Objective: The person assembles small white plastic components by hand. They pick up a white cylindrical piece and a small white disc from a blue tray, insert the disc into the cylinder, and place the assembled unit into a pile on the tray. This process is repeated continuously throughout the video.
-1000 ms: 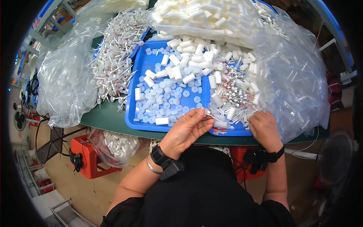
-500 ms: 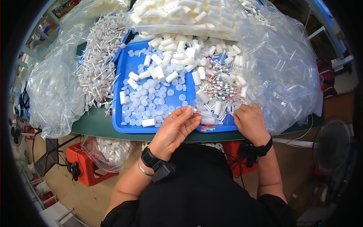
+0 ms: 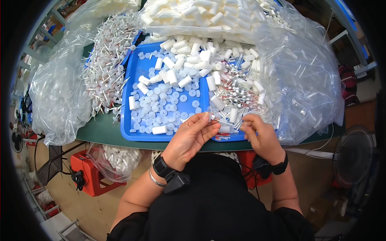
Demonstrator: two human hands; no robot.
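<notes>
My left hand [image 3: 195, 132] pinches a thin pale rod [image 3: 220, 120] between thumb and forefinger, over the front of the right-hand blue tray [image 3: 225, 140]. Close to the rod's other end is my right hand [image 3: 262, 138], its fingers curled together. What they hold, if anything, is too small to make out. Under and behind the hands, that tray carries a heap of thin wired sticks [image 3: 237, 93] with white and red parts. White foam cylinders [image 3: 211, 83] lie about them. Beside it, the left blue tray [image 3: 124, 124] holds translucent round discs [image 3: 183, 98] and more white cylinders [image 3: 159, 129].
Assembled sticks with discs [image 3: 105, 68] are heaped at the far left. Clear plastic bags lie at the left [image 3: 58, 96] and right [image 3: 301, 80]. A big bag of white cylinders [image 3: 201, 18] fills the back. Below the green table [image 3: 96, 130] stand red stools [image 3: 86, 172] and a fan [image 3: 354, 154].
My right hand has shifted left and its fingers have come up from the heap toward the rod. My left hand has moved slightly right, still pinching the rod.
</notes>
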